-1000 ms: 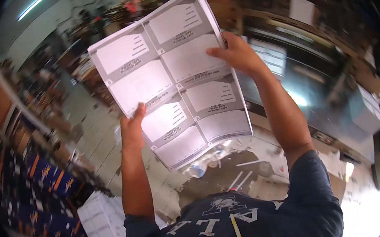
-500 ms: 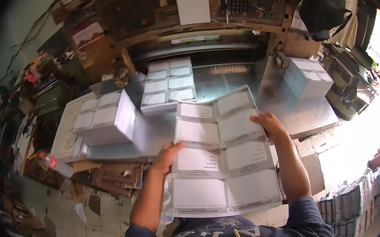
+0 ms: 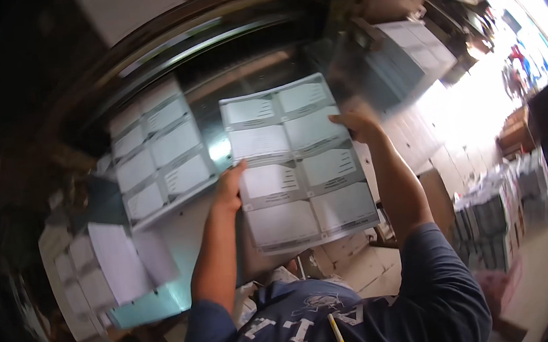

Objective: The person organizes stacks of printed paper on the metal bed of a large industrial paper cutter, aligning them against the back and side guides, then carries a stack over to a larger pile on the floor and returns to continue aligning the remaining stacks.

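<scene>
One sheaf (image 3: pixel 297 165) moved forward — two hands (image 3: pixel 229 188) holding, three tabletop stacks (image 3: pixel 170 140)

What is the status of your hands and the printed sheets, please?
Left hand and right hand gripping opposite edges of printed sheets. Printed face showing. Another stack to their left, not blocking.

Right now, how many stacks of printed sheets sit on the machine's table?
3: a large stack left of the held sheets, a tall stack at lower left, a third stack at upper right. Others may be hidden.
</scene>
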Motion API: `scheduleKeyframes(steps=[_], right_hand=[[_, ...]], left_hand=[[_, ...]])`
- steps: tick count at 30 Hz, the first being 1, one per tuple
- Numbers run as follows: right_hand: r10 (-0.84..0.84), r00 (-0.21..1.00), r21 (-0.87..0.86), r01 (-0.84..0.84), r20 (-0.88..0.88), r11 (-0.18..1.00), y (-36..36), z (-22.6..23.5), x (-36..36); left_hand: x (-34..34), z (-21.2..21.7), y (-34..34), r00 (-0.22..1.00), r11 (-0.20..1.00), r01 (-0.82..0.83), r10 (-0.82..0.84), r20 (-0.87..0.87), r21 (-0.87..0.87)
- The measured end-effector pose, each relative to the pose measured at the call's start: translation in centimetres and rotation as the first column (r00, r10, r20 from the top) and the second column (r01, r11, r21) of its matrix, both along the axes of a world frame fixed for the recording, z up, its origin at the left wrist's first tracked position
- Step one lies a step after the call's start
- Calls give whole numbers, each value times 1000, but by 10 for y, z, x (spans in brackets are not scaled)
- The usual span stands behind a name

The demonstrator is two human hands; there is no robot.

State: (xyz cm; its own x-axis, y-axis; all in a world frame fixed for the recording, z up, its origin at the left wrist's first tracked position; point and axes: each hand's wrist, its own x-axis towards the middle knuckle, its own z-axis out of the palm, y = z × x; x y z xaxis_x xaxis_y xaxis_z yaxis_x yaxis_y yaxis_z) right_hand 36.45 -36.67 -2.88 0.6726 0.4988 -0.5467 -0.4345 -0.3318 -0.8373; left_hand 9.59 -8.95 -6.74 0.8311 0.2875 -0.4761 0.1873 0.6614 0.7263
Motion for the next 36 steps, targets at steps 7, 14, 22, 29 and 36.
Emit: scheduleKeyframes(steps=[7, 14, 22, 29, 36], right_hand=[[192, 942, 173, -148, -275, 974, -101, -1, -91], [66, 970, 201, -18, -234, 979, -116, 39, -114], [170, 970, -137, -147, 175, 980, -130, 15, -125], [172, 973, -14, -171, 152, 985, -113, 37, -60], [162, 960, -12, -164, 229, 986, -71, 30, -3]], left_hand=[[-17, 25, -21, 987, 986, 161, -159, 34, -36], [-29, 75, -54, 950, 944, 281, -299, -93, -171], [-43, 62, -92, 910, 791, 362, -187, -369, 493], [-3, 66, -73, 889, 697, 295, 50, -454, 654], [54, 91, -65, 888, 631, 290, 104, -449, 719]])
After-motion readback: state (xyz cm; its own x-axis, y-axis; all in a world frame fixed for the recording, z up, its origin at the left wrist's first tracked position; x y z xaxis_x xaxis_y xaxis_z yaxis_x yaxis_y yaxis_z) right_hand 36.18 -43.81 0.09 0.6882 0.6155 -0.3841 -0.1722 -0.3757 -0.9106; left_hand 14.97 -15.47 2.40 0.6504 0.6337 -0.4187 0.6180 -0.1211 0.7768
